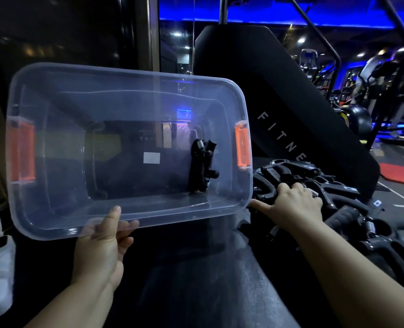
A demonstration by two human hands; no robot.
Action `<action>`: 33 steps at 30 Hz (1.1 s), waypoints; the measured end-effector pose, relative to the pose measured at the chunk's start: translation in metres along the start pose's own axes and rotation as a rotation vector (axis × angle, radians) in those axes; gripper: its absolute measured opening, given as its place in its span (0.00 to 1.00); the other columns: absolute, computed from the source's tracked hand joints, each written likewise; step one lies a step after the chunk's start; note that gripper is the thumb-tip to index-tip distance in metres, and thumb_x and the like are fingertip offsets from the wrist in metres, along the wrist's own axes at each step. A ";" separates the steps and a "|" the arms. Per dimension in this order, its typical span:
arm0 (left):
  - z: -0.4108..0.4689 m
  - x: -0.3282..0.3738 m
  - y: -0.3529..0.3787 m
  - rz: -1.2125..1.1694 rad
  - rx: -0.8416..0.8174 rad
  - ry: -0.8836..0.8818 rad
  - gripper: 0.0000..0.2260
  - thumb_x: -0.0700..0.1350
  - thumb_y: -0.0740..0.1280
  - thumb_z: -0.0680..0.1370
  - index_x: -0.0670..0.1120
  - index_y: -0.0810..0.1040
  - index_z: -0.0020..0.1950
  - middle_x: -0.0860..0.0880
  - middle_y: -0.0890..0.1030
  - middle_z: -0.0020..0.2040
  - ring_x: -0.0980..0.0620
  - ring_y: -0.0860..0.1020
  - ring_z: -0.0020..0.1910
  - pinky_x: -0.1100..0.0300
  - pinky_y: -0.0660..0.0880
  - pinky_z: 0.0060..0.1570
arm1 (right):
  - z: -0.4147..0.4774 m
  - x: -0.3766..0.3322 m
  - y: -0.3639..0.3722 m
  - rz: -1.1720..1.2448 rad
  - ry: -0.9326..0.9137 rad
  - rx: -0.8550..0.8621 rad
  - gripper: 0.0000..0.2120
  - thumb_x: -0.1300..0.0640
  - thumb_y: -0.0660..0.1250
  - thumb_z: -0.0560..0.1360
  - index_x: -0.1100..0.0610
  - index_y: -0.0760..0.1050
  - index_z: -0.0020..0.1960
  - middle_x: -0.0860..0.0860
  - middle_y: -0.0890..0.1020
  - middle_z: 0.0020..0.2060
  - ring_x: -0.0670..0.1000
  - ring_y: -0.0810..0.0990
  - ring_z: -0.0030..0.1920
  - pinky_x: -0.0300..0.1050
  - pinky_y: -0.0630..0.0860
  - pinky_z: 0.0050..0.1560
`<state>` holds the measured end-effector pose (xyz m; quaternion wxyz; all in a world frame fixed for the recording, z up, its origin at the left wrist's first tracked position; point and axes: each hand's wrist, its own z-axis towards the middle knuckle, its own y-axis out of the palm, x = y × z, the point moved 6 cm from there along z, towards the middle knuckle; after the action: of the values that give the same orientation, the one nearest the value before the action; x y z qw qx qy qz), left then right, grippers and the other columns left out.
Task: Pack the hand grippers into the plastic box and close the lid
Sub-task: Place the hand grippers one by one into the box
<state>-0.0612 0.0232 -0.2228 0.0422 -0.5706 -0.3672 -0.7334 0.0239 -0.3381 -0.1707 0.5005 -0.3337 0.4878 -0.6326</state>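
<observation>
The clear plastic box (61, 216) with orange latches (242, 147) is tilted toward me, its opening facing the camera. My left hand (104, 242) grips its near rim, thumb inside. Black hand grippers (202, 165) with metal springs lie inside, against the right end. On the bench to the right sits a pile of several black hand grippers (371, 228). My right hand (293, 202) rests on top of that pile with fingers curled over one gripper (274, 185) and the thumb stretched toward the box corner. No lid is in view.
A black padded bench (196, 280) lies under my arms, and its upright back pad (279, 102) with white lettering stands behind the pile. Gym machines (385, 74) under blue light fill the back right. A dark wall (54, 31) is at the left.
</observation>
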 end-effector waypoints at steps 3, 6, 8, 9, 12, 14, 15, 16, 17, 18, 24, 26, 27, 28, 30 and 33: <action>0.000 0.000 0.001 -0.014 0.009 0.009 0.07 0.46 0.66 0.78 0.50 0.70 0.41 0.54 0.78 0.23 0.60 0.80 0.27 0.71 0.72 0.24 | 0.000 -0.001 -0.001 -0.002 -0.002 0.017 0.47 0.18 0.51 0.61 0.54 0.72 0.61 0.55 0.75 0.59 0.58 0.71 0.63 0.55 0.68 0.59; -0.002 0.001 0.002 -0.013 0.011 0.015 0.08 0.45 0.66 0.78 0.50 0.70 0.41 0.53 0.77 0.22 0.60 0.80 0.26 0.72 0.71 0.23 | -0.003 0.001 -0.004 0.054 0.006 0.039 0.41 0.22 0.54 0.65 0.54 0.73 0.59 0.56 0.76 0.57 0.59 0.72 0.62 0.55 0.68 0.58; -0.002 0.001 0.002 -0.015 0.008 0.010 0.08 0.45 0.65 0.78 0.50 0.70 0.41 0.53 0.77 0.22 0.60 0.80 0.26 0.72 0.71 0.24 | -0.005 0.003 -0.009 0.111 0.009 0.050 0.37 0.25 0.54 0.67 0.55 0.74 0.57 0.56 0.77 0.55 0.59 0.73 0.60 0.54 0.68 0.57; -0.002 0.001 0.002 -0.018 0.007 0.007 0.08 0.45 0.65 0.78 0.50 0.70 0.41 0.53 0.77 0.22 0.61 0.80 0.26 0.72 0.71 0.24 | -0.007 0.004 -0.010 0.147 0.007 0.052 0.34 0.26 0.54 0.68 0.54 0.74 0.55 0.56 0.77 0.53 0.60 0.74 0.59 0.54 0.68 0.57; -0.002 0.000 0.002 -0.023 0.007 -0.006 0.07 0.45 0.66 0.78 0.50 0.70 0.42 0.54 0.78 0.23 0.60 0.80 0.26 0.72 0.72 0.23 | -0.013 0.009 -0.013 0.284 -0.011 0.056 0.28 0.29 0.52 0.70 0.53 0.70 0.47 0.53 0.74 0.44 0.60 0.74 0.55 0.54 0.69 0.56; -0.002 0.000 0.001 -0.026 0.010 -0.015 0.07 0.45 0.66 0.78 0.50 0.70 0.42 0.54 0.78 0.23 0.61 0.80 0.26 0.72 0.72 0.23 | -0.018 0.012 -0.016 0.391 -0.037 0.070 0.27 0.31 0.51 0.71 0.53 0.70 0.46 0.52 0.73 0.43 0.58 0.74 0.52 0.53 0.70 0.53; -0.002 0.000 0.001 -0.026 0.011 -0.018 0.07 0.45 0.66 0.78 0.50 0.70 0.42 0.54 0.78 0.23 0.61 0.80 0.26 0.72 0.72 0.23 | -0.021 0.014 -0.019 0.442 -0.045 0.078 0.26 0.32 0.51 0.71 0.54 0.70 0.46 0.52 0.74 0.43 0.57 0.74 0.50 0.52 0.70 0.51; -0.002 0.000 0.001 -0.027 0.011 -0.021 0.07 0.45 0.66 0.78 0.50 0.70 0.42 0.54 0.78 0.23 0.61 0.80 0.26 0.72 0.72 0.23 | -0.023 0.015 -0.022 0.486 -0.047 0.083 0.24 0.34 0.51 0.73 0.54 0.71 0.48 0.52 0.75 0.43 0.56 0.74 0.49 0.50 0.69 0.47; -0.002 0.000 0.001 -0.026 0.011 -0.024 0.07 0.45 0.66 0.78 0.50 0.70 0.42 0.54 0.78 0.23 0.61 0.80 0.26 0.72 0.72 0.23 | -0.026 0.017 -0.024 0.533 -0.047 0.083 0.23 0.36 0.52 0.75 0.54 0.72 0.49 0.52 0.76 0.43 0.55 0.74 0.48 0.49 0.67 0.45; -0.003 0.000 0.000 -0.023 0.011 -0.026 0.07 0.45 0.66 0.78 0.49 0.70 0.42 0.54 0.78 0.23 0.60 0.80 0.26 0.71 0.72 0.23 | -0.027 0.018 -0.025 0.592 -0.049 0.079 0.22 0.36 0.52 0.75 0.53 0.72 0.49 0.51 0.77 0.43 0.54 0.74 0.47 0.48 0.67 0.44; -0.004 0.001 -0.001 -0.008 0.009 -0.046 0.06 0.45 0.66 0.78 0.48 0.71 0.43 0.53 0.79 0.24 0.60 0.81 0.27 0.70 0.73 0.24 | -0.036 0.021 -0.027 1.291 0.093 0.025 0.34 0.24 0.52 0.64 0.47 0.83 0.45 0.52 0.85 0.44 0.53 0.82 0.52 0.54 0.74 0.60; -0.004 0.002 -0.001 -0.004 0.007 -0.046 0.06 0.44 0.66 0.78 0.48 0.70 0.43 0.53 0.79 0.24 0.60 0.81 0.27 0.70 0.73 0.24 | -0.041 0.017 -0.024 1.417 0.151 -0.050 0.34 0.19 0.55 0.59 0.43 0.84 0.44 0.52 0.86 0.44 0.54 0.83 0.51 0.55 0.75 0.60; -0.005 0.002 -0.001 0.002 0.006 -0.047 0.06 0.44 0.66 0.78 0.48 0.70 0.43 0.53 0.79 0.24 0.60 0.80 0.27 0.70 0.73 0.24 | -0.043 0.016 -0.023 1.464 0.162 -0.076 0.37 0.17 0.57 0.56 0.44 0.84 0.46 0.52 0.86 0.45 0.54 0.83 0.52 0.56 0.75 0.61; -0.005 0.003 -0.001 0.005 0.006 -0.046 0.06 0.44 0.66 0.78 0.48 0.70 0.43 0.53 0.79 0.24 0.60 0.80 0.27 0.70 0.73 0.24 | -0.044 0.014 -0.023 1.511 0.158 -0.100 0.41 0.17 0.58 0.55 0.46 0.83 0.50 0.52 0.86 0.47 0.55 0.83 0.53 0.58 0.74 0.62; -0.007 0.003 0.001 0.017 -0.002 -0.048 0.07 0.44 0.66 0.78 0.48 0.70 0.42 0.53 0.79 0.24 0.60 0.80 0.27 0.67 0.74 0.27 | -0.047 0.010 -0.030 1.596 0.106 -0.117 0.42 0.19 0.59 0.58 0.50 0.82 0.55 0.54 0.85 0.49 0.56 0.83 0.53 0.60 0.74 0.62; -0.008 0.005 0.002 0.027 -0.008 -0.046 0.07 0.44 0.65 0.78 0.47 0.70 0.41 0.53 0.79 0.24 0.61 0.80 0.26 0.62 0.71 0.33 | -0.047 0.007 -0.040 1.667 0.019 -0.140 0.42 0.21 0.59 0.61 0.52 0.81 0.57 0.56 0.85 0.51 0.57 0.83 0.54 0.58 0.73 0.62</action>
<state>-0.0683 0.0192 -0.2180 0.0414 -0.5925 -0.3572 -0.7208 -0.0334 -0.3308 -0.1478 0.7785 0.1115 0.6171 -0.0262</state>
